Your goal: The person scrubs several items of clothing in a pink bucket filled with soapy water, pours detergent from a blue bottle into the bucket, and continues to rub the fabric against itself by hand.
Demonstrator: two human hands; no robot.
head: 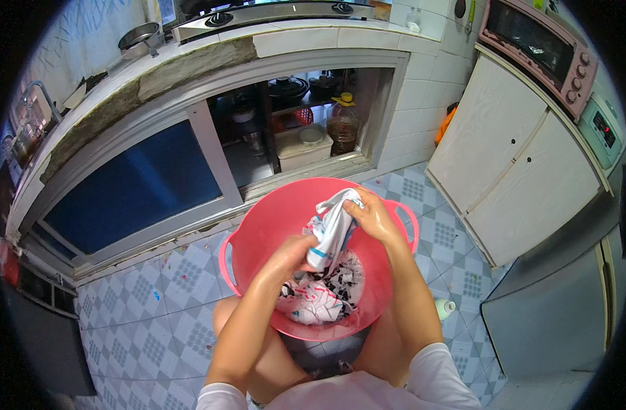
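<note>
A large pink plastic tub (272, 215) with two side handles stands on the floor between my knees. Above its middle hangs a wet white cloth garment (331, 233) with blue stripes. My right hand (370, 212) pinches its upper end near the tub's right rim. Lower down on the left, my left hand (294, 254) grips the other end; some of its fingers are hidden behind the cloth. Beneath my hands, sudsy water (351, 279) covers part of the tub's bottom. White laundry with pink and black marks (315, 305) lies bunched there.
A pale green bottle (444, 309) stands on the tiled floor (144, 307) right of my leg. Ahead is a counter with a sliding cabinet door (138, 184). To the right are a white cabinet (513, 148), a pink toaster oven (538, 46) and a grey refrigerator (549, 302).
</note>
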